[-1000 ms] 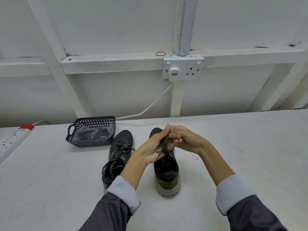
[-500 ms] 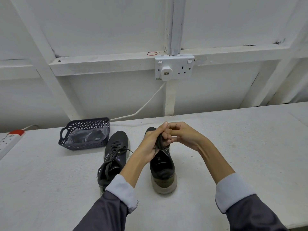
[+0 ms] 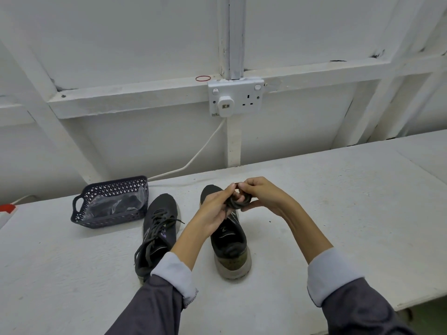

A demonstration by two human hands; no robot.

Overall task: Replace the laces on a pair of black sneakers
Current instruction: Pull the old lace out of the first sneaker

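Note:
Two black sneakers stand side by side on the white table, toes pointing away from me. The left sneaker (image 3: 158, 234) is laced with dark laces. The right sneaker (image 3: 229, 240) shows no lace in its visible part. Above the right sneaker's toe, both hands hold a coiled black lace (image 3: 238, 201). My left hand (image 3: 215, 211) grips the coil from the left, and my right hand (image 3: 262, 195) pinches it from the right. Part of the right sneaker's front is hidden behind my hands.
A dark perforated basket (image 3: 79, 215) with a clear plastic bag inside sits at the back left. A white wall socket (image 3: 235, 96) with a plug and cable hangs behind. A power strip (image 3: 4, 212) lies at the far left edge. The table's front edge (image 3: 411, 301) shows at lower right.
The lace, held as a straighter bundle a second ago, is now wound into a round coil between my hands. The camera view has shifted slightly right.

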